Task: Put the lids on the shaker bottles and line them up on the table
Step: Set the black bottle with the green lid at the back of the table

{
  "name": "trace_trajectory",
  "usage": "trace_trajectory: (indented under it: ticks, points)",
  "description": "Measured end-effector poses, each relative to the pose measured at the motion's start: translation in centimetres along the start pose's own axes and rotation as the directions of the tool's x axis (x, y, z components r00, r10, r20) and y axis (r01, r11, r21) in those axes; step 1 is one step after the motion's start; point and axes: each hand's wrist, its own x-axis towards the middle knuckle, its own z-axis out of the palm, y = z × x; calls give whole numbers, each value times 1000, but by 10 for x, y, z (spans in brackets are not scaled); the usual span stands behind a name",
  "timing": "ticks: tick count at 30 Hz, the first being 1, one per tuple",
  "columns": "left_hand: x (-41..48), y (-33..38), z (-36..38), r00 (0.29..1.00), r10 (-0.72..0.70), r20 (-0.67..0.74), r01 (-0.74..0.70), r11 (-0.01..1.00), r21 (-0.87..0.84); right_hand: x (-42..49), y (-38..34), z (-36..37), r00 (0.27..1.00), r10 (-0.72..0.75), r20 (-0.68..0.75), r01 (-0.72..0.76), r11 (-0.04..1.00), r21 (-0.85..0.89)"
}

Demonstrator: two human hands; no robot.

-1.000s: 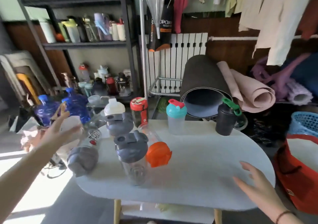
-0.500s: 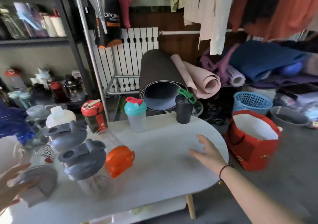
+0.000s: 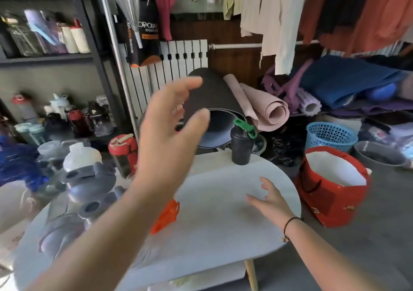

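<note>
My left hand [image 3: 172, 129] is raised high over the white oval table [image 3: 223, 235], fingers spread and holding nothing; it hides the teal-lidded bottle behind it. My right hand [image 3: 268, 199] hovers open just above the table's right part. A black bottle with a green lid [image 3: 241, 145] stands at the back edge. A red-lidded bottle [image 3: 124, 154] stands left of my raised hand. Grey-lidded shaker bottles [image 3: 89, 179] crowd the table's left end, and an orange-lidded bottle [image 3: 166, 214] lies on its side beside my forearm.
A red bag [image 3: 333, 192] and a blue basket [image 3: 330, 136] sit on the floor to the right. Rolled mats [image 3: 263, 105] lie behind the table. A black shelf rack [image 3: 55, 56] with more bottles stands at the left. Clothes hang overhead.
My left hand has swung up from the grey lid at the table's left end to the middle of the view. The right hand stayed over the table's right side.
</note>
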Motion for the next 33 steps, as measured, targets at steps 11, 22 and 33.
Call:
trace_trajectory:
  ticks: [11,22,33]
  points:
    - [-26,-154,166,663,-747,56,746,652,-137,45,50,-13,999,-31,7,30,988,148]
    - [-56,-217,188,884,-465,49,399,806,438,135,46,29,947,-238,-217,213,968,-129]
    - [-54,-210,183,837,-541,-82,536,781,320,154,34,28,929,-29,-370,106,976,190]
